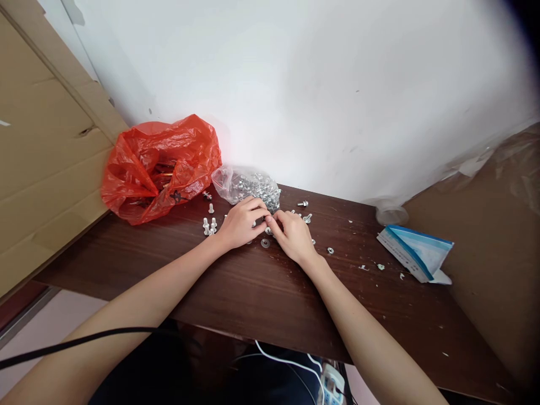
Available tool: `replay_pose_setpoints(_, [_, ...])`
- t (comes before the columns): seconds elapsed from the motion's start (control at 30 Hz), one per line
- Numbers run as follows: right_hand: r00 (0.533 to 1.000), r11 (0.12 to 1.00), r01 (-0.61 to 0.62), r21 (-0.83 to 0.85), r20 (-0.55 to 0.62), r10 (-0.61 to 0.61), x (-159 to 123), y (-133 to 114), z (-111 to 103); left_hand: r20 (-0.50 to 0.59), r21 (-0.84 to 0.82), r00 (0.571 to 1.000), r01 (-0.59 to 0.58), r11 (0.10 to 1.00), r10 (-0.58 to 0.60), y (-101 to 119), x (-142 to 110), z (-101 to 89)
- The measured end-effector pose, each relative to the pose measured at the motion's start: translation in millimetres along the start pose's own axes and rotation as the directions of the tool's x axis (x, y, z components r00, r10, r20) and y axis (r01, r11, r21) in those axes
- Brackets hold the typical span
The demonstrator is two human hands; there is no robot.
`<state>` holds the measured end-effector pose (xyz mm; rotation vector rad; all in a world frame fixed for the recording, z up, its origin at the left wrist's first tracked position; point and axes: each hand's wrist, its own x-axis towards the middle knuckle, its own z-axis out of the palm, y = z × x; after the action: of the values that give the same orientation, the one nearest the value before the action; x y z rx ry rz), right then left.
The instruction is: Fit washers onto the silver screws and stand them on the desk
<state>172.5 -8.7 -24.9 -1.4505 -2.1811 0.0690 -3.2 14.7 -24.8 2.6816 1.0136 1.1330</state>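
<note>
My left hand (pixel 241 224) and my right hand (pixel 294 235) meet fingertip to fingertip over the dark wooden table. Both are closed in a pinch, and the small thing between them, if any, is hidden by the fingers. Just below the fingertips lies a flat washer (pixel 265 243). Several bolts (pixel 206 226) stand on their heads left of my left hand, with one more bolt (pixel 211 208) behind them. Beyond the fingers rests a clear plastic bag (pixel 253 187) full of small metal hardware. Past my right hand lie a bolt (pixel 302 203) and a nut or washer (pixel 331 251).
A red plastic bag (pixel 198 149) sits at the back left beside cardboard (pixel 50 146). To the right are a blue-and-white packet (pixel 415 253), a clear plastic cup (pixel 391 214) and scattered scraps. A white wall bounds the back. Below the front edge hang cables and a power strip (pixel 332 385).
</note>
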Motion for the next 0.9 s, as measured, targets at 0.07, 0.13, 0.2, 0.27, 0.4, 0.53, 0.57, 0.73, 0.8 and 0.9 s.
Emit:
replay_pose_setpoints(0.07, [1.000, 1.000, 0.002, 0.004, 0.006, -0.002, -0.3, 0.2, 0.2, 0.003, 0.001, 1.000, -0.002, 1.000, 0.002, -0.1, -0.1, 0.1])
replay_pose_setpoints(0.13, [1.000, 1.000, 0.006, 0.009, 0.010, -0.006, -0.3, 0.4, 0.1, 0.002, 0.003, 1.000, 0.001, 1.000, -0.001, -0.2, -0.2, 0.5])
replay_pose_setpoints(0.2, [1.000, 1.000, 0.010, 0.016, 0.017, -0.011, -0.2, 0.5, -0.4, 0.002, 0.003, 1.000, 0.006, 1.000, -0.006, -0.3, -0.3, 0.8])
replay_pose_setpoints(0.27, [1.000, 1.000, 0.011, 0.020, 0.025, -0.012, 0.0, 0.5, -1.0, 0.007, 0.004, 1.000, 0.010, 1.000, -0.010, -0.4, -0.4, 1.2])
replay_pose_setpoints(0.4, [0.999, 1.000, 0.004, 0.009, 0.035, -0.004, 0.3, 0.8, -1.4, 0.016, 0.012, 1.000, 0.007, 1.000, -0.007, -0.9, -0.7, 1.4])
replay_pose_setpoints(0.53, [0.999, 1.000, 0.015, -0.012, 0.030, -0.014, 0.0, 1.9, -0.6, 0.036, 0.009, 0.999, 0.012, 1.000, -0.012, -2.0, -0.9, 1.8])
replay_pose_setpoints(0.57, [0.999, 1.000, 0.020, -0.015, 0.027, -0.019, -0.1, 2.2, -0.4, 0.041, 0.008, 0.999, 0.012, 1.000, -0.013, -2.3, -1.0, 2.1])
replay_pose_setpoints(0.73, [0.999, 0.999, 0.036, -0.005, 0.018, -0.036, 0.2, 2.3, -0.4, 0.055, 0.007, 0.998, 0.018, 1.000, -0.018, -2.9, -0.9, 3.2])
replay_pose_setpoints(0.8, [0.999, 0.999, 0.038, 0.001, 0.016, -0.038, 0.6, 2.0, -0.6, 0.057, 0.006, 0.998, 0.019, 1.000, -0.019, -2.8, -1.0, 3.4])
replay_pose_setpoints(0.9, [0.999, 0.999, 0.035, 0.008, 0.021, -0.035, 0.8, 1.9, -0.9, 0.059, 0.004, 0.998, 0.025, 1.000, -0.025, -2.4, -1.3, 3.2])
